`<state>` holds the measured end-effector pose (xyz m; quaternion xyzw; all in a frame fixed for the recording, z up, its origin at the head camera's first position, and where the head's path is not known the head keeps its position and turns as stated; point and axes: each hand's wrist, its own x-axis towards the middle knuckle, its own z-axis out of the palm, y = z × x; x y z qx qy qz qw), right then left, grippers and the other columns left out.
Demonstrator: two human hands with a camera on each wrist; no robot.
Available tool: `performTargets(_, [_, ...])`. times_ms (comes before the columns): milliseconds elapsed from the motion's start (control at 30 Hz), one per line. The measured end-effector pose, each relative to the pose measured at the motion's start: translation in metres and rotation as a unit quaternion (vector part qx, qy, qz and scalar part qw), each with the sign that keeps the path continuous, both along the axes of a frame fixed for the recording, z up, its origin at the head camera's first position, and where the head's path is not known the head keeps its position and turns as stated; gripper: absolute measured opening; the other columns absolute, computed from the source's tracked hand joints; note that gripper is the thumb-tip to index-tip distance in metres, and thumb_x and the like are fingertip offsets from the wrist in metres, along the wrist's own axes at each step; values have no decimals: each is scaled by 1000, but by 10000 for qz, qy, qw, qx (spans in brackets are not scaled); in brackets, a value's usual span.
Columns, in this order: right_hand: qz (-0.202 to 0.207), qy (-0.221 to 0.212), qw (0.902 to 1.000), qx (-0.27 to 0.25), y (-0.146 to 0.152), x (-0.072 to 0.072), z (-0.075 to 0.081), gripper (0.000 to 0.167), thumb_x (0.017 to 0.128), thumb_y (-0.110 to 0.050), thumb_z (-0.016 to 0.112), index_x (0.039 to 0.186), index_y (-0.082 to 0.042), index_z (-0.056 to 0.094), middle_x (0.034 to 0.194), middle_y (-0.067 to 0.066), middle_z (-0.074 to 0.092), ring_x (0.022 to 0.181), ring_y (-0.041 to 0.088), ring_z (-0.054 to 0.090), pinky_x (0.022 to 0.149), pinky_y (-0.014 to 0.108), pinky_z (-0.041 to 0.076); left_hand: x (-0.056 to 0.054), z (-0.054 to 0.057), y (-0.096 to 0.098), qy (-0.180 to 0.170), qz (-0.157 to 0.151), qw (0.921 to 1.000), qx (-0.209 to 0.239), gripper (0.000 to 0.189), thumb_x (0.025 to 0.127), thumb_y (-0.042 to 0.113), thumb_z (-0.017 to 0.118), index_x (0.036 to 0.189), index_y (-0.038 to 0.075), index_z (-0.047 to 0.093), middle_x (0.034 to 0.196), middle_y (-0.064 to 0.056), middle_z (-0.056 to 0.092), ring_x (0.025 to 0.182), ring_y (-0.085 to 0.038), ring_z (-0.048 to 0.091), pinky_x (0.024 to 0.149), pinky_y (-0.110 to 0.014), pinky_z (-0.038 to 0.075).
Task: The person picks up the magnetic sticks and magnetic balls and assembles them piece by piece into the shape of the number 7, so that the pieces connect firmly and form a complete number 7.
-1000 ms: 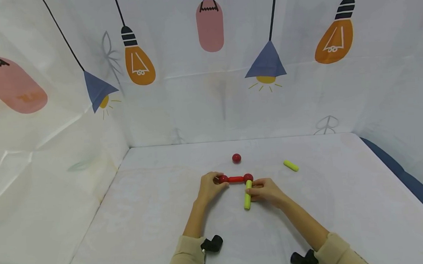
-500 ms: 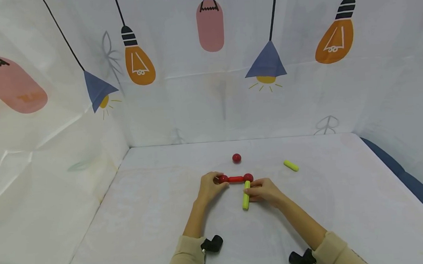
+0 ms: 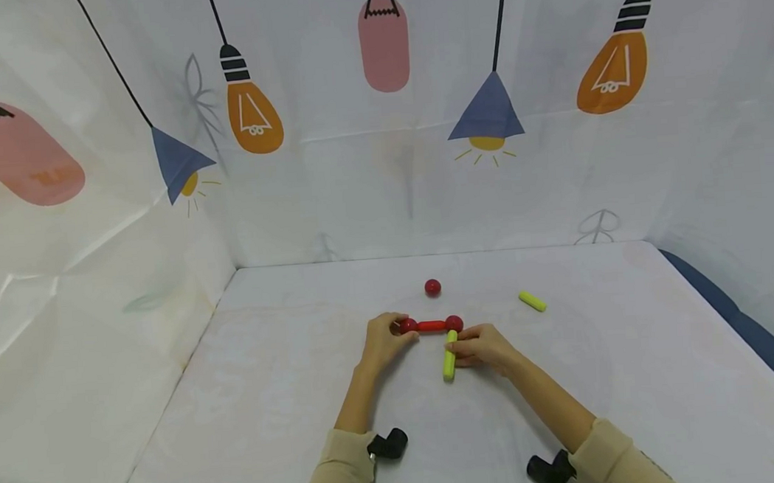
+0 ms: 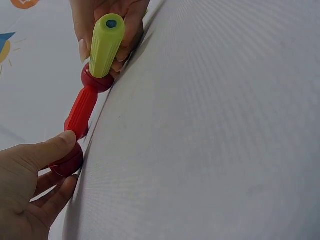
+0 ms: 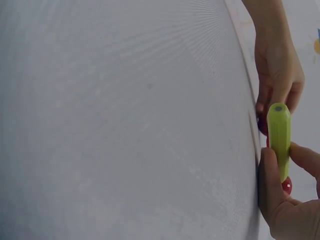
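A pale backdrop (image 3: pixel 331 193) printed with lamps and bulbs fills the upper half of the head view, and a white table (image 3: pixel 270 396) spreads across the lower half. The left hand (image 3: pixel 384 339), left of lower centre, pinches a ball between thumb and fingertips; the right hand (image 3: pixel 489 347), right of it, pinches a rod the same way.

That yellow-green rod (image 3: pixel 449 369), just below the centre of the frame, has shifted slightly left against a second ago, while the left hand and the red parts stay put. So small a change suggests fine lining-up rather than carrying. The rod's long axis runs almost straight up and down the frame, its lower end leaning slightly left and its upper end at a ball; whether it is seated there or only touching, I cannot tell. In the left wrist view its free end, with a dark dot in the middle, faces the top of the frame.

A second yellow-green rod (image 3: pixel 532 301) lies loose to the right, slanting down rightward. The red rod (image 3: pixel 431 327) runs left to right, nearly square to the held one, between the left red ball (image 3: pixel 408 326) and the right red ball (image 3: pixel 455 322). A loose red ball (image 3: pixel 433 287) sits above them.
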<state>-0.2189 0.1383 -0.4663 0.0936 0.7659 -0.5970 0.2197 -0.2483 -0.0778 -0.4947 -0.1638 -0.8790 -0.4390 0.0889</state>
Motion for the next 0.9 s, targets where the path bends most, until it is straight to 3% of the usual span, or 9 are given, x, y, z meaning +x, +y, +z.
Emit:
performTargets(500, [-145,-22,9994,-322,0,1,-1,56,84,-15,72,125,14,47,101,17,65,75,18,67,73,33,55,-1,0,0,-88,19,10000,1,39,75,16,79,108,-1,67,94,-10,67,80,-17,60,71,-23,51])
performTargets(900, [-181,-43,9994,-300,0,4,0,57,84,-16,71,126,14,45,100,17,65,74,18,67,72,32,55,1,1,0,-109,47,9999,-82,39,76,16,79,109,0,67,94,-9,67,79,-16,60,71,-23,52])
